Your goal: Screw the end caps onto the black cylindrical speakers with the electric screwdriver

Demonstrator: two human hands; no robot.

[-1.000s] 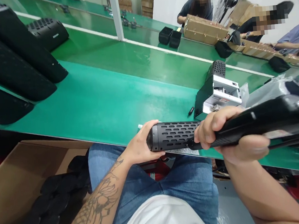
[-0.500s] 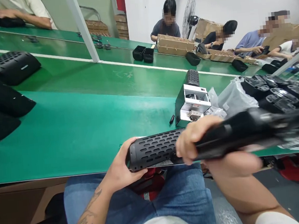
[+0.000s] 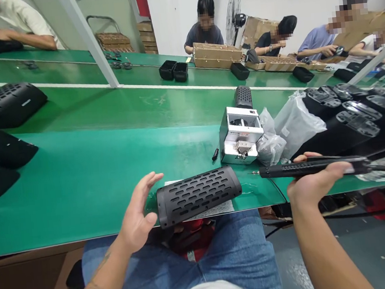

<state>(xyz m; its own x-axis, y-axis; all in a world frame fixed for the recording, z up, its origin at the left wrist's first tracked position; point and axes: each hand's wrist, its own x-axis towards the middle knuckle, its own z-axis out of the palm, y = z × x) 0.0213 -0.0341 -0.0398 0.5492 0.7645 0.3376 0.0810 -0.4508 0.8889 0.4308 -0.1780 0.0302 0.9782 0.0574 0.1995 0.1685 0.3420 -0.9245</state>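
Observation:
A black slotted speaker-like housing (image 3: 199, 194) lies on a pale pad (image 3: 224, 207) at the table's front edge. Just left of its end is my left hand (image 3: 140, 217), fingers spread, holding nothing. To the right, my right hand (image 3: 310, 187) grips a black electric screwdriver (image 3: 297, 169), its thin bit pointing left towards the housing and apart from it. A cable leaves the tool's right end. Behind the housing stands a white and black screw feeder (image 3: 241, 135), with a small black piece (image 3: 215, 154) beside it.
Another slotted housing (image 3: 243, 96) sits behind the feeder. Clear plastic bags (image 3: 297, 123) and several black parts with shiny ends (image 3: 358, 119) crowd the right. Dark housings (image 3: 8, 103) lie at the left. A white post (image 3: 90, 40) rises from the bench; several people work across it.
My left hand has let go of the housing and opened beside it. My right hand has moved right with the screwdriver, away from the housing, and the bit now points left.

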